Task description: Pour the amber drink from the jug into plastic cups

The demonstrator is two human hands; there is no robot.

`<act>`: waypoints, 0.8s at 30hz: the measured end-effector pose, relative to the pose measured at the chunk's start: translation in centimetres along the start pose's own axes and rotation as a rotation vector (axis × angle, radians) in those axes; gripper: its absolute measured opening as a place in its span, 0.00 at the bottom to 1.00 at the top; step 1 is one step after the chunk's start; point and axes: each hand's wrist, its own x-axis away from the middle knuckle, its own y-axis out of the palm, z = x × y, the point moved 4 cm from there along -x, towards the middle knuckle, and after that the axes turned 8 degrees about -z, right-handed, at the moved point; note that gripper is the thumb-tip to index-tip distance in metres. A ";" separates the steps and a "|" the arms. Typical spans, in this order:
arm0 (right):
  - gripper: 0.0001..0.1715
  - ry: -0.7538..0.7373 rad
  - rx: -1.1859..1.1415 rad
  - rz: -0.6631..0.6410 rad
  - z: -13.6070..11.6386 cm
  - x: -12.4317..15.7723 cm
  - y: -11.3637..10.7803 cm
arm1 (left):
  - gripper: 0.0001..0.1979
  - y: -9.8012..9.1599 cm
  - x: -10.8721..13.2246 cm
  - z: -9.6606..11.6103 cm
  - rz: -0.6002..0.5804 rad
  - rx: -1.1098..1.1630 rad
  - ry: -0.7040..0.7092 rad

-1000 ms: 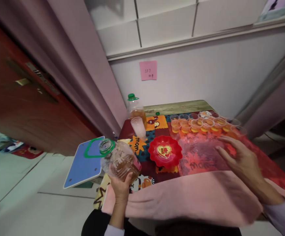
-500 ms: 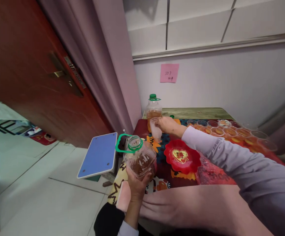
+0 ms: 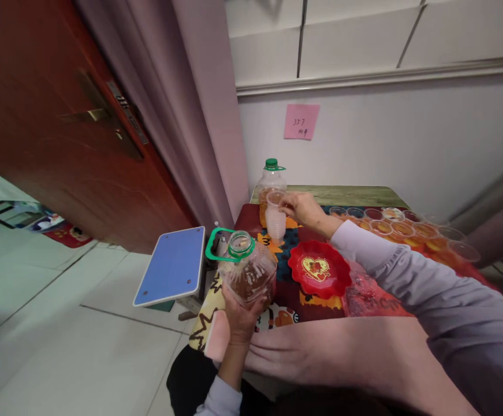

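My left hand is wrapped round the lower side of a clear plastic jug with a green handle ring and no cap on its mouth. Brown liquid shows inside the jug. With pinched fingers, my right hand grips a stack of clear plastic cups near its rim. Behind the cups stands a second jug, capped in green and partly full of amber liquid. A red scalloped plate with a gold heart lies below my right wrist.
Rows of filled plastic cups cover the right part of the patterned tabletop. A small blue-topped table stands at left on the tiled floor, near the brown door. A pink note hangs on the wall.
The stack of cups in my right hand stands more upright, and my fingers have shifted slightly right and up. My left hand keeps its hold on the jug. The view has tilted a little.
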 end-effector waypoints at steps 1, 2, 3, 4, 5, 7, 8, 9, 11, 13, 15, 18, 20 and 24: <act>0.09 0.023 -0.019 0.084 0.1 0.7 -1.4 | 0.61 -0.1 -0.1 0.3 0.000 -0.011 0.003; 0.11 0.053 -0.027 0.169 0.2 1.8 -2.8 | 0.60 -0.1 -0.2 0.6 0.004 -0.024 0.008; 0.13 0.078 -0.027 0.248 0.2 3.2 -4.2 | 0.60 -0.2 -0.2 0.8 0.009 -0.038 0.012; 0.15 0.083 -0.025 0.313 0.1 4.9 -5.4 | 0.60 -0.3 -0.3 1.1 0.015 -0.051 0.014; 0.16 0.086 -0.017 0.350 0.1 6.9 -6.1 | 0.61 -0.3 -0.4 1.2 0.021 -0.065 0.014; 0.16 0.088 0.011 0.334 0.2 11.2 -5.6 | 0.62 -0.3 -0.6 1.5 0.029 -0.089 0.012; 0.15 0.096 0.022 0.286 0.4 13.4 -4.5 | 0.62 -0.2 -0.7 1.5 0.032 -0.095 0.012; 0.14 0.096 0.029 0.220 0.6 15.4 -2.8 | 0.62 -0.2 -0.8 1.5 0.035 -0.096 0.010; 0.15 0.140 0.018 0.088 1.5 18.9 1.2 | 0.61 -0.1 -0.8 1.4 0.039 -0.098 -0.005; 0.16 0.201 -0.017 0.009 2.6 21.3 4.9 | 0.62 -0.1 -0.8 1.1 0.038 -0.114 -0.028; 0.16 0.234 -0.048 -0.026 3.5 22.5 7.4 | 0.62 -0.2 -0.9 0.9 0.034 -0.133 -0.036; 0.15 0.246 -0.066 -0.062 4.1 22.7 9.1 | 0.62 -0.2 -0.9 0.7 0.034 -0.140 -0.026; 0.15 0.246 -0.069 -0.084 4.2 22.6 9.4 | 0.61 -0.3 -1.0 0.6 0.037 -0.150 -0.024; 0.19 0.227 -0.089 -0.056 4.0 22.6 9.4 | 0.61 -0.2 -1.0 0.6 0.037 -0.134 -0.018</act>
